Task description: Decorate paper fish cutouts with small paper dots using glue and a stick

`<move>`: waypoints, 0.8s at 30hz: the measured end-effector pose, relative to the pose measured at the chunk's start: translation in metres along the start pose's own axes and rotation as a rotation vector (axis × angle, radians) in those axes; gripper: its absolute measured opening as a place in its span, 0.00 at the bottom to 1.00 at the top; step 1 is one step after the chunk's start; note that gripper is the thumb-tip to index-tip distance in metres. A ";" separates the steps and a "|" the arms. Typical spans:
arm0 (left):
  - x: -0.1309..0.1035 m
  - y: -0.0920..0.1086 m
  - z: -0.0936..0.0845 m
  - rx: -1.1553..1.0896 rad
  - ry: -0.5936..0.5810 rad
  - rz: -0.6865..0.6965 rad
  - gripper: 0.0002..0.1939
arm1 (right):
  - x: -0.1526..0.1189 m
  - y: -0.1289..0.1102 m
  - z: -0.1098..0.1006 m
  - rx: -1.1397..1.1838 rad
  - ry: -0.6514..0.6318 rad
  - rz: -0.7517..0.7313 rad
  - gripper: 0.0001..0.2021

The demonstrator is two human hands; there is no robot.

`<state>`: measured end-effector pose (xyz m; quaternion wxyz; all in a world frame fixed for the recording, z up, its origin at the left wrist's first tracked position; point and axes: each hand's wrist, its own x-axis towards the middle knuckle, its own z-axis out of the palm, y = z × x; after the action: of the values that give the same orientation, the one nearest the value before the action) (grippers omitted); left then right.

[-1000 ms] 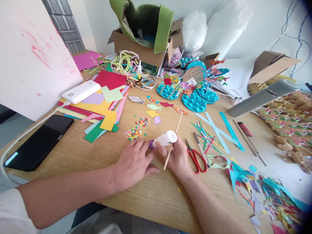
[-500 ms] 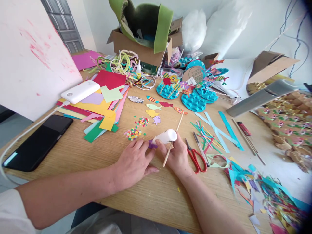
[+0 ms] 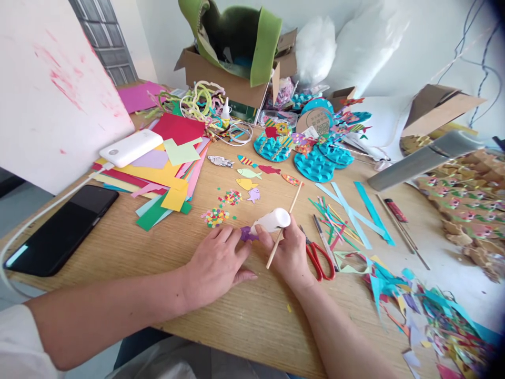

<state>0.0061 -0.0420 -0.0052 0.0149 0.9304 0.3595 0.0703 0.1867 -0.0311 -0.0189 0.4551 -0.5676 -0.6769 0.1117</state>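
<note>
My right hand (image 3: 291,251) grips a white glue bottle (image 3: 272,220), tilted with its tip down at a small purple paper cutout (image 3: 248,233). A thin wooden stick (image 3: 296,198) is also held in that hand, slanting across the bottle. My left hand (image 3: 219,258) lies flat on the table, fingers stretched out, its fingertips at the purple cutout's left edge. Just beyond are two heaps of paper confetti (image 3: 216,217) and several paper fish, among them a yellow fish (image 3: 245,183) and a lilac fish (image 3: 253,195). The bottle's tip is hard to make out.
Red-handled scissors (image 3: 320,260), a pen (image 3: 322,236) and paper strips (image 3: 335,221) lie right of my right hand. Paper scraps (image 3: 430,310) cover the right front. On the left are coloured paper sheets (image 3: 177,131), a power bank (image 3: 131,148) and a phone (image 3: 63,229). Blue egg-carton pieces (image 3: 315,162) stand behind.
My right hand has shifted slightly right with the glue bottle and the stick, showing more of the purple cutout. The left hand stays almost in place.
</note>
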 end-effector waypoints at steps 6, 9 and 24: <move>-0.001 0.001 -0.001 0.009 0.000 -0.005 0.30 | -0.001 0.000 0.000 0.039 -0.040 -0.028 0.11; -0.001 0.001 -0.001 0.008 -0.002 0.004 0.30 | -0.001 0.000 -0.001 0.025 -0.022 -0.009 0.11; -0.001 0.000 0.000 0.010 0.010 -0.001 0.31 | 0.001 0.000 0.002 0.040 -0.004 -0.021 0.10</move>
<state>0.0060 -0.0427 -0.0052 0.0085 0.9299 0.3604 0.0733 0.1852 -0.0292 -0.0196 0.4659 -0.5510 -0.6816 0.1215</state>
